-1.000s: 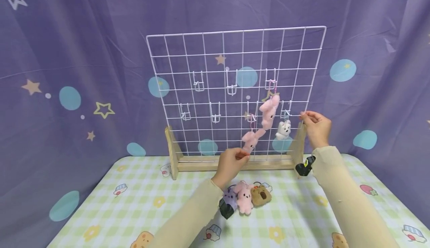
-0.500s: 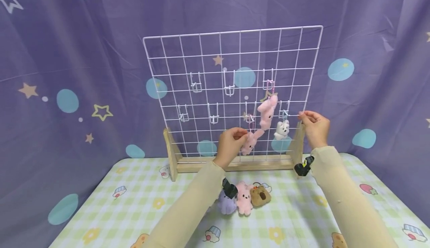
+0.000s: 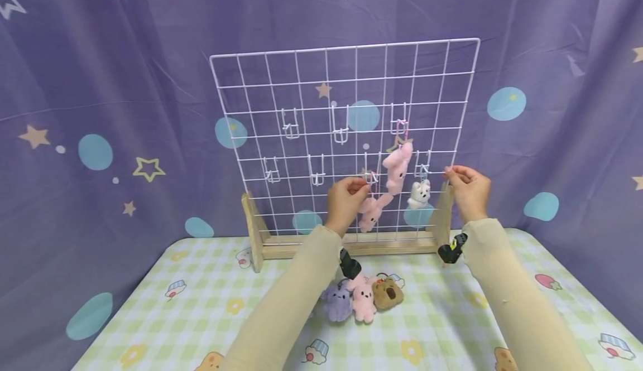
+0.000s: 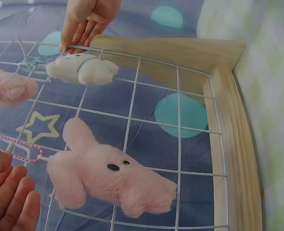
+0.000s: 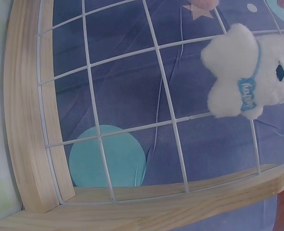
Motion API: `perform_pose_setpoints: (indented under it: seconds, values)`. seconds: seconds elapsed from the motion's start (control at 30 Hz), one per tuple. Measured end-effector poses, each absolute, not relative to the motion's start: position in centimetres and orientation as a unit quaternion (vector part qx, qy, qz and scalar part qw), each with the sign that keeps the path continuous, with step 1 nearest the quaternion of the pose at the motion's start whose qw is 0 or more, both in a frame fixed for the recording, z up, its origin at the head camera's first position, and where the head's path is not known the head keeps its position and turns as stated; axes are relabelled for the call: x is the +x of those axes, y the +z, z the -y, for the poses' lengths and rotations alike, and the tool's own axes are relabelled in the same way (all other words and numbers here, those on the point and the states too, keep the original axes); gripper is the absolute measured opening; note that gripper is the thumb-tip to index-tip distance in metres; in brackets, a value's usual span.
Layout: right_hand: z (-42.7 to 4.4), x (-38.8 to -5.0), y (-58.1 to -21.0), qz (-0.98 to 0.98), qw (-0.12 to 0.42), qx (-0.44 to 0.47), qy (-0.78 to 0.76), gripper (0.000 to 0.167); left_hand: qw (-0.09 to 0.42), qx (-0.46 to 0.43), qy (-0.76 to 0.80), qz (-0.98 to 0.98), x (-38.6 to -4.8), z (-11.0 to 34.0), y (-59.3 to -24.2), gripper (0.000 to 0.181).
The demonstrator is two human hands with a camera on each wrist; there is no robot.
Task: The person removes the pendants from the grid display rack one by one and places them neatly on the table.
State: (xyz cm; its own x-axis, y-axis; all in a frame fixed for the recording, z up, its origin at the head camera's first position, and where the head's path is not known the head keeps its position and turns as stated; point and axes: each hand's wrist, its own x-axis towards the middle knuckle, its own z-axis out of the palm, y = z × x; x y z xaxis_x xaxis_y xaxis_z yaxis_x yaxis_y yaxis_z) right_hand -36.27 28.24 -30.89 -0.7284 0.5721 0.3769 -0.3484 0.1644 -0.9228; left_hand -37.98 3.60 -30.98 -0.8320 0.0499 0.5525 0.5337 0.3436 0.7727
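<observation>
My left hand [image 3: 345, 205] is at the lower middle-right hook, its thumb and fingertips pinching the pink bead chain [image 4: 24, 150] of a pink plush bunny [image 4: 110, 173]. That bunny hangs from the hook in front of the white wire grid [image 3: 342, 83]. With thumb and fingers my right hand [image 3: 470, 191] grips the grid's right edge, just above the wooden stand [image 3: 444, 215]. Between the hands, a white plush bear [image 3: 420, 194] with a blue ribbon hangs on the lower right hook. Higher up hangs another pink plush bunny [image 3: 398, 169].
On the checkered tablecloth [image 3: 201, 298] in front of the stand lie a purple plush [image 3: 337, 302], a pink plush bunny [image 3: 364, 299] and a brown plush head [image 3: 387, 294]. Several bare hooks, such as the upper left hook [image 3: 291, 131], are on the grid. A purple curtain [image 3: 166, 53] hangs behind.
My left hand has moved up from the lower bunny's body to its bead chain. My right hand keeps its grip on the grid's edge. The view has shifted slightly.
</observation>
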Motion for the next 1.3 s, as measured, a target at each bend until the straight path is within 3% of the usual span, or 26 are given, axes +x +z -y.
perform_pose_setpoints:
  seconds: [0.23,0.43,0.6,0.77,1.3]
  values:
    - [-28.2,-36.5,-31.1,0.675,0.361,-0.078,0.638,0.018,0.232,-0.177,-0.549,0.783,-38.1,-3.9,-31.0,0.011]
    - [-28.3,-36.7,-31.0,0.671,0.366,-0.077,0.641,0.010,0.223,-0.168,-0.555,0.783,-38.0,-4.3,-30.9,0.010]
    - [-28.3,-36.7,-31.1,0.676,0.368,-0.080,0.634,0.017,0.226,-0.163,-0.552,0.786,-38.0,-4.5,-30.7,0.009]
    - [-28.3,-36.6,-31.2,0.680,0.370,-0.086,0.627,0.010,0.233,-0.163,-0.551,0.784,-37.8,-4.4,-30.6,0.009]
    - [-28.4,-36.6,-31.2,0.685,0.376,-0.076,0.619,0.018,0.275,-0.217,-0.571,0.742,-36.2,-4.3,-29.6,0.006]
